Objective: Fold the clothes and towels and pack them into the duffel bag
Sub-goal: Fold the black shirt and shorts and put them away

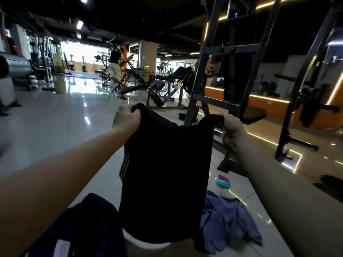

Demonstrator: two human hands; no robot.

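Left hand (126,120): fingers curled, gripping the upper left corner of the black garment (165,173). Right hand (232,129): fingers curled, gripping the upper right corner. The garment hangs spread between both hands, white stripes on its left edge. Below-left of the garment: dark blue duffel bag (92,219). Below-right: crumpled blue cloth (228,219) on the floor (55,127), with a teal-lidded bottle (222,184) just beyond.

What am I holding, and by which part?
A black garment with white side stripes, hanging down: the left hand grips its top left corner, the right hand its top right corner.
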